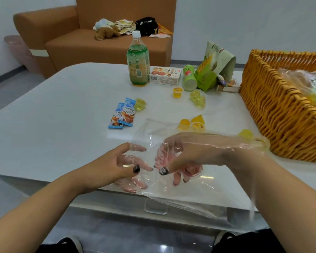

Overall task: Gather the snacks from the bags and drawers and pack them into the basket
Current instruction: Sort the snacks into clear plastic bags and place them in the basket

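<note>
The right hand (188, 154) was inside a clear plastic bag (181, 190) at the near table (62, 114) edge, fingers curled down toward a pink jelly cup (193, 170) within the bag; whether the grip had closed on the cup could not be told through the plastic. The left hand (124, 165) held the bag's open left edge, thumb above and fingers under the film, a narrow pinching grip.

The wicker basket (274, 110) stood at 2 o'clock from the hands, already holding a bag of snacks (310, 84).

Loose on the table: yellow jelly cups (192, 124) at 12 o'clock, just beyond the bag; one more cup (246, 134) near the basket wall; two blue sachets (123, 114) at 11 o'clock, with a pale cup (140, 105) touching them.

Further back, at 12 o'clock, were a green bottle (138, 61) upright, a box (165, 76), a green tube (189, 77) lying down, and a green pouch (212, 66) leaning.
</note>
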`<action>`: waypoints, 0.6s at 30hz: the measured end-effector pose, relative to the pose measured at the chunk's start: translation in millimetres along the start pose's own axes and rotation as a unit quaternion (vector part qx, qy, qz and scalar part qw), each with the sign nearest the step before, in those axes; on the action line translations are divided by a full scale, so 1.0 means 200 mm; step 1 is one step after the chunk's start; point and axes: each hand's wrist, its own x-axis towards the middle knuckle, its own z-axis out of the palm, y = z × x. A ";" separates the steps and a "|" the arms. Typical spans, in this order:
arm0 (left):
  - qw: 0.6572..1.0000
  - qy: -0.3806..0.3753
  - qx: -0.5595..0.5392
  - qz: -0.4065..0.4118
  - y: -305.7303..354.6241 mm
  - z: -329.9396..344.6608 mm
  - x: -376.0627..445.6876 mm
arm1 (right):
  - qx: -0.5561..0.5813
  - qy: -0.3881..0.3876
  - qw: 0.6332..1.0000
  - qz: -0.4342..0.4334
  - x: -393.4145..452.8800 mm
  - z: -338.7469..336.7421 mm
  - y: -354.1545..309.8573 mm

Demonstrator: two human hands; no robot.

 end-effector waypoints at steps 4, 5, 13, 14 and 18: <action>0.999 0.006 -0.037 0.015 -0.01 0.04 0.02 | 0.069 0.011 0.997 -0.029 0.03 0.06 -0.03; 0.999 0.000 -0.035 0.028 -0.02 0.06 0.03 | 0.070 0.023 0.997 -0.038 0.03 0.08 -0.04; 0.988 0.031 -0.144 0.052 -0.04 0.16 0.08 | 0.186 0.130 0.972 -0.056 0.08 0.12 -0.03; 0.985 0.051 -0.156 0.052 -0.04 0.15 0.08 | 0.192 0.144 0.970 -0.046 0.09 0.11 -0.03; 0.981 0.101 -0.157 0.048 -0.03 0.13 0.08 | 0.084 0.105 0.991 -0.008 0.06 0.09 -0.04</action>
